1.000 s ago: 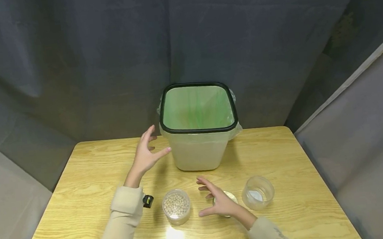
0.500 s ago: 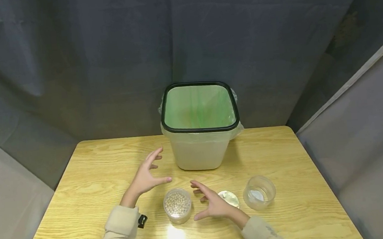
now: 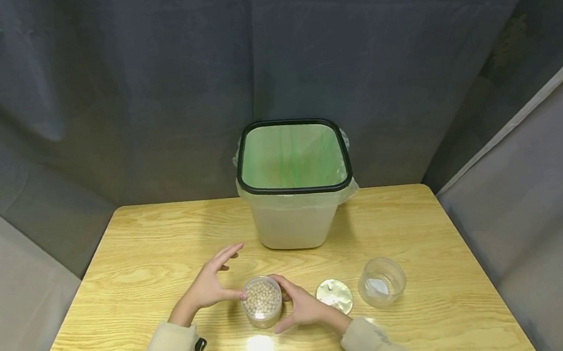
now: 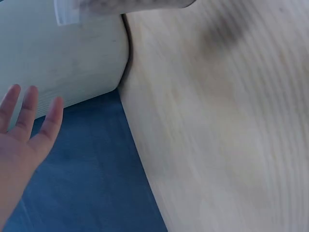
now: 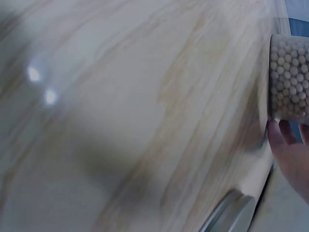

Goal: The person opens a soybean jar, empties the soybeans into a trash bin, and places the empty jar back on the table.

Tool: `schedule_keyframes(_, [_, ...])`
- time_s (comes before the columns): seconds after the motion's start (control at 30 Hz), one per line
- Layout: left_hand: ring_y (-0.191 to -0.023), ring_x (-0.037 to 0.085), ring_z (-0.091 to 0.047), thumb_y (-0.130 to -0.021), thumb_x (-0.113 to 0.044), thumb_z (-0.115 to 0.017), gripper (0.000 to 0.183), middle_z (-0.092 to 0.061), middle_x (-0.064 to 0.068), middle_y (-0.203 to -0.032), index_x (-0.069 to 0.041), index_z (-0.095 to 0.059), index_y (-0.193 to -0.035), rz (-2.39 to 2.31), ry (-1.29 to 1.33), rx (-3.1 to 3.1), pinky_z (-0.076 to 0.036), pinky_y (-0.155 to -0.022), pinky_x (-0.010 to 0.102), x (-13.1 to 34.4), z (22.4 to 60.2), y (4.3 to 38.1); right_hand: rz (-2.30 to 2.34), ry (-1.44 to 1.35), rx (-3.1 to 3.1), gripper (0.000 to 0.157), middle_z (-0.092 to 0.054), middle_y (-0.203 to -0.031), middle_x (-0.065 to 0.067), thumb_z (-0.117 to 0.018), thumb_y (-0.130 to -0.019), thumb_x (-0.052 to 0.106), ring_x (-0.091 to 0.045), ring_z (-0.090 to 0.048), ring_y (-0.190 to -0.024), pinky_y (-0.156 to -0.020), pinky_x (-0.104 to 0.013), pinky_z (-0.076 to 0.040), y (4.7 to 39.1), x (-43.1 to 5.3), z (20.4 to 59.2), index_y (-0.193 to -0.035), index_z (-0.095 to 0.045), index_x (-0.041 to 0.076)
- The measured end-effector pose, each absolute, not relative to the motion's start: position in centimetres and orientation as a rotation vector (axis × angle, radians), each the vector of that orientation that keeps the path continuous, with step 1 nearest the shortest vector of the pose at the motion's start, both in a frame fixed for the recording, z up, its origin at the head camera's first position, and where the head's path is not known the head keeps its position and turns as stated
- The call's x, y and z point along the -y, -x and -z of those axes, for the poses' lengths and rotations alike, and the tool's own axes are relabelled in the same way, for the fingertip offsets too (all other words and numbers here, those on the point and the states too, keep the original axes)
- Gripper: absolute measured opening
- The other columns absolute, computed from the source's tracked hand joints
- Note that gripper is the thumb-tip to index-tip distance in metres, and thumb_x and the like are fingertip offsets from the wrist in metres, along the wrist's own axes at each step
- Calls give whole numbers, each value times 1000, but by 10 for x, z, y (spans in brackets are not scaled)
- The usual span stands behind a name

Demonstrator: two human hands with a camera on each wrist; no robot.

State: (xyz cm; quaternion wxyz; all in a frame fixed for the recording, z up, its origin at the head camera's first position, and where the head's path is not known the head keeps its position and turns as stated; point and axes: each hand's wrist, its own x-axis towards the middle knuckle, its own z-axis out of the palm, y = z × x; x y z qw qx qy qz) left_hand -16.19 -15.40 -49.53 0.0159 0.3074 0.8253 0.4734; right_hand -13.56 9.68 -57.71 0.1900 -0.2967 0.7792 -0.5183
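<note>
Jar of pale beads (image 3: 263, 303) stands on the table (image 3: 142, 257) between left hand (image 3: 208, 287) and right hand (image 3: 301, 306), both spread wide, left thumb and right fingers at its sides. Uneven pressure could topple it.

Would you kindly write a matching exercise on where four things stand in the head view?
Things:
1. clear round jar of pale beads
2. shiny round gold disc
3. clear round container with a white patch
4. whitish bin with a black rim

Places:
a. farthest to the picture's right
b. between the left hand and right hand
c. farthest back
d. between jar and container

Pairs: 1-b, 2-d, 3-a, 4-c
</note>
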Motion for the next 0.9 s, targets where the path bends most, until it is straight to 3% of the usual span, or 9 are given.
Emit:
schedule_keyframes(0.2, [-111,37,-44,-56,-11,-85,96,-40,17,-135,-5,-36,-138,-1504,-940,-2550,-43,-82,52,156,501,156,1473,825,-2187,108,-37,-137,-2,-87,-57,24,-22,-39,-123,-100,-43,-32,138,-86,588,-141,-18,22])
schedule_keyframes(0.43, [-110,40,-44,-57,-7,-84,92,-40,23,-133,5,-35,-135,-1498,-941,-2559,-44,-82,50,153,487,148,1466,790,-2275,103,-46,-131,0,-88,-55,28,-20,-46,-117,-98,-43,-35,143,-79,597,-139,-28,26])
schedule_keyframes(0.7, [-113,33,-44,-60,-16,-84,93,-40,18,-135,-1,-36,-137,-1542,-927,-2545,-44,-83,50,156,506,154,1484,749,-2340,97,-48,-128,2,-86,-56,34,-19,-47,-114,-96,-43,-37,139,-83,590,-137,-33,25])
schedule_keyframes(0.9, [-113,39,-43,-60,-3,-83,89,-40,22,-134,4,-36,-136,-1643,-952,-2502,-42,-82,56,149,492,150,1590,716,-2291,95,-48,-127,4,-86,-57,32,-22,-47,-113,-91,-48,-38,138,-92,574,-137,-35,25])
